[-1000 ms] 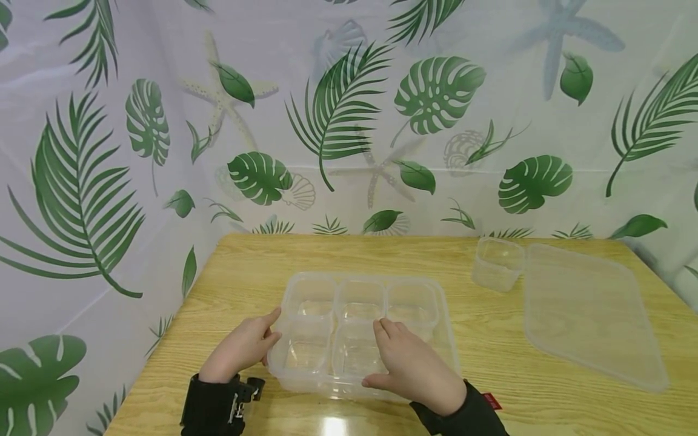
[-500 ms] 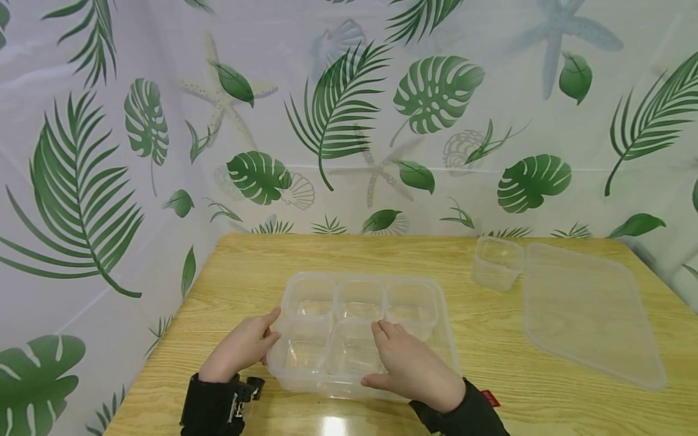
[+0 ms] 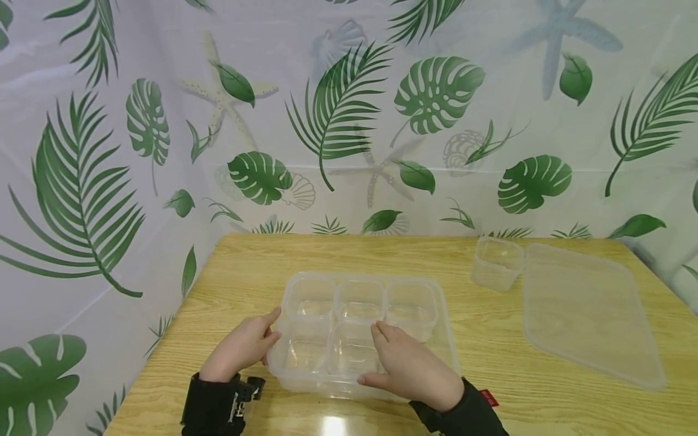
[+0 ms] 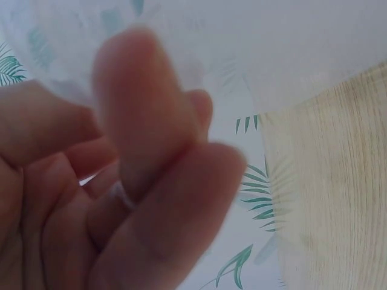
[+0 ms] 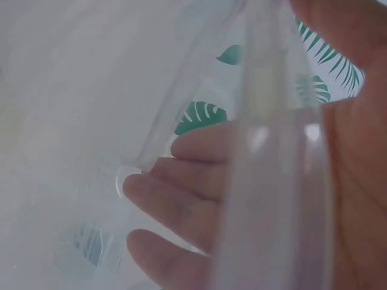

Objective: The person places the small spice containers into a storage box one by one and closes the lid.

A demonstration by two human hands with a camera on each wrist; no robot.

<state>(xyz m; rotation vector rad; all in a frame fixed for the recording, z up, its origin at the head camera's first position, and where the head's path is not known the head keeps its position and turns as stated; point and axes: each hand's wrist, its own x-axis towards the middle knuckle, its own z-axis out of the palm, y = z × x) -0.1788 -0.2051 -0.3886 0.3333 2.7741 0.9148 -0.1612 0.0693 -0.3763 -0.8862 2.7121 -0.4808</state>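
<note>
In the head view a large clear plastic box (image 3: 448,339) sits on the table, with several small clear containers inside it. My left hand (image 3: 240,346) rests its fingertips against the box's left wall. The left wrist view shows that hand's bent fingers (image 4: 136,103) beside the cloudy plastic. Inside the box, my right hand (image 3: 411,366) holds a small clear container (image 3: 351,354) in the middle of the front row, thumb at its front edge and fingertips at its rear edge. Seen through clear plastic in the right wrist view, the right fingers (image 5: 175,205) reach a container's corner.
A single small clear container (image 3: 496,266) stands at the back right. Beside it a large flat clear lid (image 3: 591,315) lies on the wooden table (image 3: 262,251). Leaf-patterned cloth (image 3: 349,133) hangs behind and to the left. Black bands (image 3: 212,404) cover both wrists.
The small container under my right hand has shifted slightly left, against its neighbour. My right hand has moved a touch left too. The left hand looks unmoved.
</note>
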